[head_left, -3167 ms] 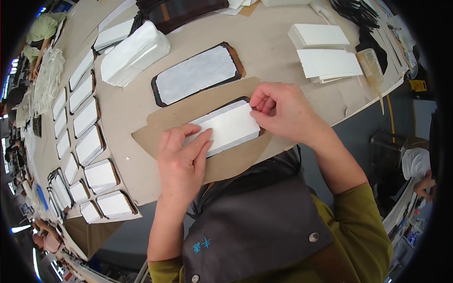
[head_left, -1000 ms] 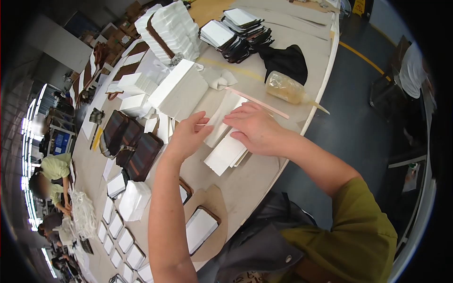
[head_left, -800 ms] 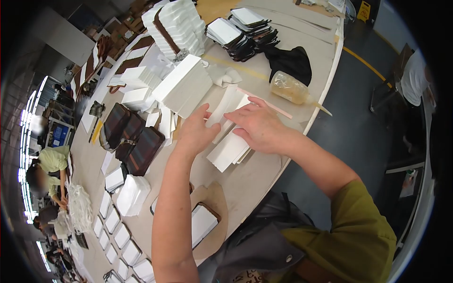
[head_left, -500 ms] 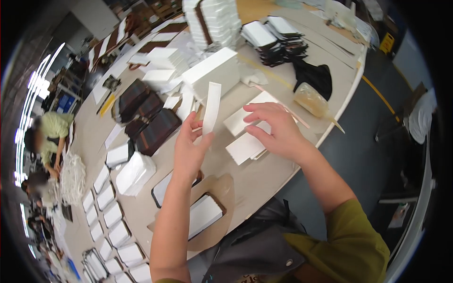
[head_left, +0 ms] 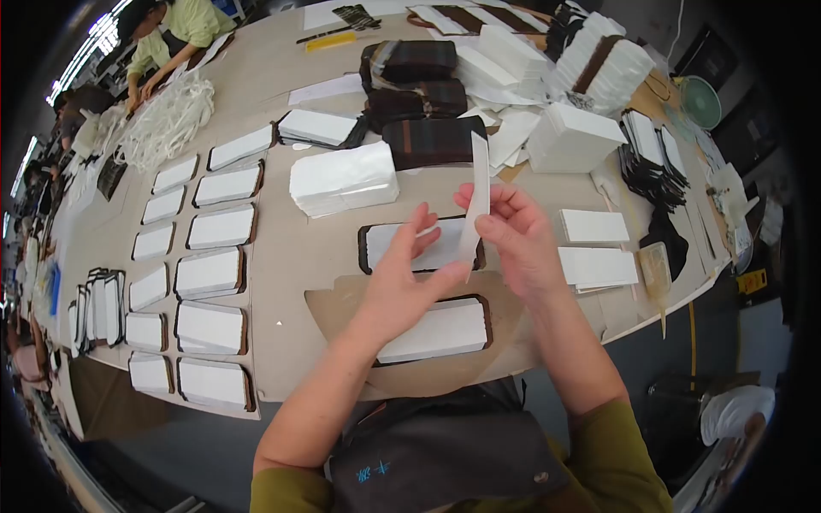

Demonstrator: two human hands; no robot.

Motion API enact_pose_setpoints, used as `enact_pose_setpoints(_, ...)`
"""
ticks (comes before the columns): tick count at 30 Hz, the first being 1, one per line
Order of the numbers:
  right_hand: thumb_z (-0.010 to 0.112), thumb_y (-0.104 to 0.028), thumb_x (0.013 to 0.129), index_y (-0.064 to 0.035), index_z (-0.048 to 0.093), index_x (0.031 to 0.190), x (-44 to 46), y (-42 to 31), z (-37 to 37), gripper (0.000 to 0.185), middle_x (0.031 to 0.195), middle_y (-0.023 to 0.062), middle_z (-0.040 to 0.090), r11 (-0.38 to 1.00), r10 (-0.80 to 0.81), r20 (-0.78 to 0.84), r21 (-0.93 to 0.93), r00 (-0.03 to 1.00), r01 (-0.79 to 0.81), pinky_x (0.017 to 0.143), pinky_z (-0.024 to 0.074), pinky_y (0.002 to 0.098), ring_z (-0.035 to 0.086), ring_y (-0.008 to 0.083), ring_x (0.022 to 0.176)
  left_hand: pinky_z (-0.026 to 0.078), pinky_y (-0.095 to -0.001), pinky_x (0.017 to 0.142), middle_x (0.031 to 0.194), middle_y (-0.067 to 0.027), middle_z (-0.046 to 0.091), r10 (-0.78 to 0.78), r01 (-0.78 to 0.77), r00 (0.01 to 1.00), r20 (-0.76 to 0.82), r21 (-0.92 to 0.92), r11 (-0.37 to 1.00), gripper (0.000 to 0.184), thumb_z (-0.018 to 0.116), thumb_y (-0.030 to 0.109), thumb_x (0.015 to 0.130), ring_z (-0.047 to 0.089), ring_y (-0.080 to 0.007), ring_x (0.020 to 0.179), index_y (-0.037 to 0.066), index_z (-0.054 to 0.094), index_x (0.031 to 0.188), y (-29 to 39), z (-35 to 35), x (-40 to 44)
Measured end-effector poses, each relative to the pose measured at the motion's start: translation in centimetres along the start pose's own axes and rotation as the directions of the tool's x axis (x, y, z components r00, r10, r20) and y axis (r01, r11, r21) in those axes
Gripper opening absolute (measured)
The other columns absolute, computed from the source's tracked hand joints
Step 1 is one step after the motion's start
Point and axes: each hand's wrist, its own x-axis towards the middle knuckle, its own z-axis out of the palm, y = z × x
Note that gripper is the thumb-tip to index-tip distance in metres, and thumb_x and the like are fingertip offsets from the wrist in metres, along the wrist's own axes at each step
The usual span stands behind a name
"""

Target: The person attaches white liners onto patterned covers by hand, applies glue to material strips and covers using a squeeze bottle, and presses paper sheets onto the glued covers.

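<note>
A narrow white strip [head_left: 479, 184] stands upright between thumb and fingers of my right hand [head_left: 520, 235]. My left hand [head_left: 402, 286] is beside it, fingers apart and holding nothing, its thumb near the strip's lower end. Under the hands, a dark-edged piece with a pale face [head_left: 380, 244] lies on the table [head_left: 291, 256]. Closer to me, a second dark-edged piece with a white panel [head_left: 445, 331] rests on a brown sheet [head_left: 333, 303], partly covered by my left hand.
Rows of white-faced pieces [head_left: 209, 276] lie at left. White stacks [head_left: 342, 178], [head_left: 573, 141] and dark plaid bundles [head_left: 432, 141] stand beyond. At right are white cards [head_left: 597, 268] and a glue bottle [head_left: 656, 274]. A co-worker [head_left: 184, 34] works at the far left.
The view has swung right to left, back over the pieces. The white strip has passed from my left hand to my right, away from the white cards. My left hand has let go.
</note>
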Motion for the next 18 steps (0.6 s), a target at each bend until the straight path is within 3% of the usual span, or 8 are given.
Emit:
enact_pose_setpoints(3,0.079,-0.008,0.083,-0.002,0.062,0.118,1.9,-1.0,-0.7,0.039,0.124,0.01,0.064,0.986,-0.008,0.08,-0.164,0.997,0.021,0.095,0.0495,0.0325,0.061,0.0151,0.109,0.048,-0.0387,0.097,0.126,-0.0148,0.059,0.074,0.011,0.984,-0.163,0.467,0.884,0.057,0.068,0.004,0.087,0.06,-0.0274,0.111,0.002,0.045,0.139,-1.6,-5.4,-0.2)
enact_pose_setpoints(5,0.08,-0.004,0.077,-0.0027,0.069,0.113,2.8,-0.6,-1.2,0.037,0.128,0.0104,0.064,0.87,0.159,0.211,-0.491,0.965,-0.036,0.101,0.0466,0.0354,0.06,0.0208,0.116,0.048,-0.0374,0.096,0.12,-0.0135,0.062,0.115,0.01,0.974,-0.195,0.546,0.838,0.051,0.067,0.001,0.086,0.06,-0.0255,0.108,0.003,0.051,0.134,-2.9,-7.6,-0.6)
enact_pose_setpoints(6,0.08,-0.004,0.077,-0.0027,0.069,0.113,3.0,-0.2,-0.8,0.037,0.128,0.0104,0.064,0.868,0.172,0.217,-0.495,0.961,-0.044,0.101,0.0466,0.0354,0.06,0.0208,0.116,0.049,-0.0361,0.094,0.115,-0.0123,0.065,0.158,0.008,0.966,-0.206,0.63,0.777,0.045,0.065,-0.003,0.086,0.061,-0.0236,0.106,0.004,0.056,0.13,-3.3,-8.2,-0.9)
enact_pose_setpoints(8,0.081,-0.004,0.074,-0.0061,0.073,0.106,3.2,0.7,0.1,0.033,0.126,0.0076,0.066,0.599,0.084,0.348,-0.767,0.934,0.232,0.098,0.0483,0.0349,0.06,0.0207,0.114,0.049,-0.0355,0.094,0.112,-0.0115,0.065,0.154,0.007,0.966,-0.207,0.62,0.785,0.045,0.065,-0.004,0.085,0.061,-0.0238,0.105,0.005,0.057,0.128,-3.7,-8.3,-1.0)
enact_pose_setpoints(14,0.082,-0.006,0.072,-0.0064,0.072,0.107,4.1,3.0,0.4,0.037,0.123,0.0085,0.068,0.434,0.069,0.458,-0.813,0.886,0.387,0.096,0.0499,0.0368,0.061,0.0274,0.11,0.049,-0.035,0.094,0.11,-0.0086,0.067,0.128,0.011,0.972,-0.195,0.586,0.81,0.046,0.065,-0.006,0.082,0.061,-0.0232,0.104,0.006,0.058,0.126,-3.9,-8.6,-0.7)
enact_pose_setpoints(18,0.082,-0.007,0.071,-0.0061,0.072,0.107,4.2,3.5,0.7,0.038,0.123,0.0084,0.068,0.413,0.079,0.47,-0.818,0.879,0.4,0.095,0.05,0.0379,0.061,0.029,0.109,0.049,-0.0354,0.094,0.11,-0.0078,0.067,0.123,0.015,0.971,-0.206,0.563,0.827,0.047,0.064,-0.007,0.081,0.06,-0.0231,0.104,0.007,0.058,0.126,-3.8,-8.6,-0.7)
